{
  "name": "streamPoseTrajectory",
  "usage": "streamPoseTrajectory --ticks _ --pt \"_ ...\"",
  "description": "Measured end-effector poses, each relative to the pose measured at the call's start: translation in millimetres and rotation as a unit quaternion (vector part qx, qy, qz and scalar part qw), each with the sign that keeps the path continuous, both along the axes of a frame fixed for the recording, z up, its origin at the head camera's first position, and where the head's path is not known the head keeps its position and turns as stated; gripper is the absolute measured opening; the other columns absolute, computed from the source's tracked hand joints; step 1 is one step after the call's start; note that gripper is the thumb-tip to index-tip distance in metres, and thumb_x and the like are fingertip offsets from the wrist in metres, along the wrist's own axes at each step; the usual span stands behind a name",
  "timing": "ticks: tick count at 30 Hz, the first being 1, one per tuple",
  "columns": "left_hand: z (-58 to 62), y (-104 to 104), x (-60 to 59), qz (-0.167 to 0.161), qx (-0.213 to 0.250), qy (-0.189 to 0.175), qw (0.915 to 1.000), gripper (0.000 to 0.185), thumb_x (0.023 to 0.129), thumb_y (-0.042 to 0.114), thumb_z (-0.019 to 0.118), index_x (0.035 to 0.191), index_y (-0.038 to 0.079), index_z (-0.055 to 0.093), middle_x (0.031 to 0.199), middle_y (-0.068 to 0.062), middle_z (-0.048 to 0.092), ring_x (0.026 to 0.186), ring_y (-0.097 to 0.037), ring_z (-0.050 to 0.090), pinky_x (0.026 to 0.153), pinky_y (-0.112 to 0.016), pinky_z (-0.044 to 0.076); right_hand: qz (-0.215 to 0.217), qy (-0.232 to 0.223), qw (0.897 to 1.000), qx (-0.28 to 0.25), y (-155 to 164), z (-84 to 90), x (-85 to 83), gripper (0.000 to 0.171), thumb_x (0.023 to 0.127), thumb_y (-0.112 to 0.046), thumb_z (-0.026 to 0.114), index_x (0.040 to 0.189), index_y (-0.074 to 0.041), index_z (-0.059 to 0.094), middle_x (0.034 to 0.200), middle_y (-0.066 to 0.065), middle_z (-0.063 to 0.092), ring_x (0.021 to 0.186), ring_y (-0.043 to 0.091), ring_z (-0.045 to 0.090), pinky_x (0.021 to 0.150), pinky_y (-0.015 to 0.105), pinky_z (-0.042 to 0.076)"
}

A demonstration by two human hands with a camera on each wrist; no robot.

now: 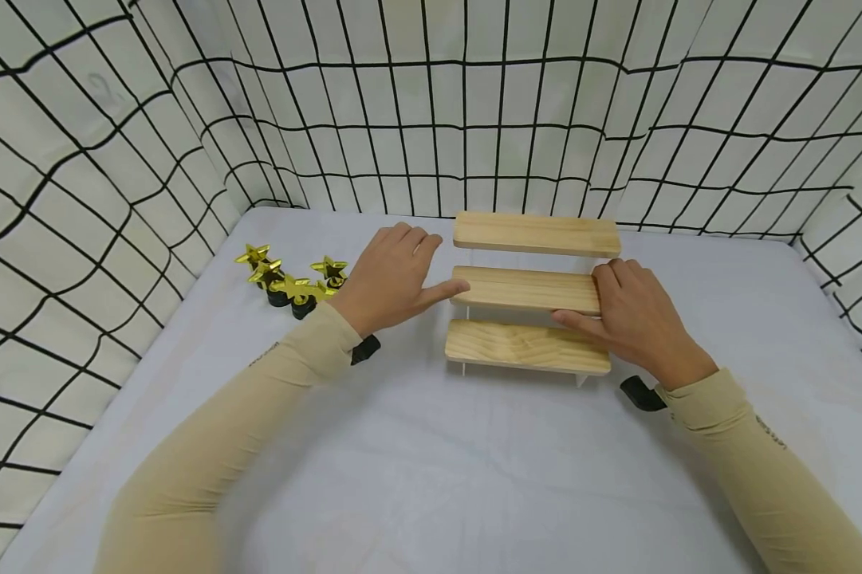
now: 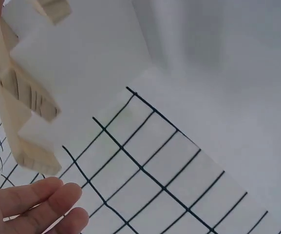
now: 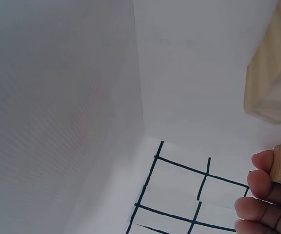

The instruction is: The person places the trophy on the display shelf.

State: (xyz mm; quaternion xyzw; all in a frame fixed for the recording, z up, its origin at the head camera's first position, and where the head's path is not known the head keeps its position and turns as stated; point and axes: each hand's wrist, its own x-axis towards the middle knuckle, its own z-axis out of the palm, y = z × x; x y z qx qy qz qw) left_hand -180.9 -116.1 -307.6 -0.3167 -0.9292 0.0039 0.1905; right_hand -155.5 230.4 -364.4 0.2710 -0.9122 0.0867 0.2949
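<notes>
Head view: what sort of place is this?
Probably a small staged recording booth: white walls with black grid lines rise around a white cloth-covered table, which bears a pale wooden three-tier stand and gold star-shaped trophies on black bases.

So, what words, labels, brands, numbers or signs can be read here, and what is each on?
None readable.
Left sleeve: dark lettering, too small to read.
Right sleeve: dark lettering, also too small.
Left wall: faint mark, too blurred to make out.
Wooden shelves and gold star trophies: no lettering visible.
</notes>
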Motion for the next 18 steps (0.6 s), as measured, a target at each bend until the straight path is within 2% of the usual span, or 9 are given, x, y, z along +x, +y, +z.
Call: streamPoseTrajectory --ticks 10,18 --pt "28.7 -47.1 -0.5 0.034 0.025 0.034 0.9985 0.073 0.096 0.063 0.061 0.129 -0.003 0.064 0.118 -0.020 0.071 0.116 -0.041 0.063 0.100 -0.054 0.053 0.012 0.043 0.999 0.001 -1.0 -2.0 -3.5 0.098 0.092 -0.089 0.023 0.078 0.004 0.049 0.066 0.012 0.043 0.060 0.032 0.043 0.052 0.039 0.035" --pt "41.0 -77.1 1.2 0.053 0.030 0.046 0.9971 0.074 0.097 0.058 0.063 0.129 -0.008 0.061 0.117 -0.024 0.070 0.115 -0.044 0.062 0.099 -0.057 0.052 0.014 0.059 0.998 0.013 0.3 -2.2 -4.1 0.095 0.093 -0.088 0.022 0.077 0.002 0.047 0.065 0.012 0.042 0.058 0.032 0.042 0.051 0.039 0.034"
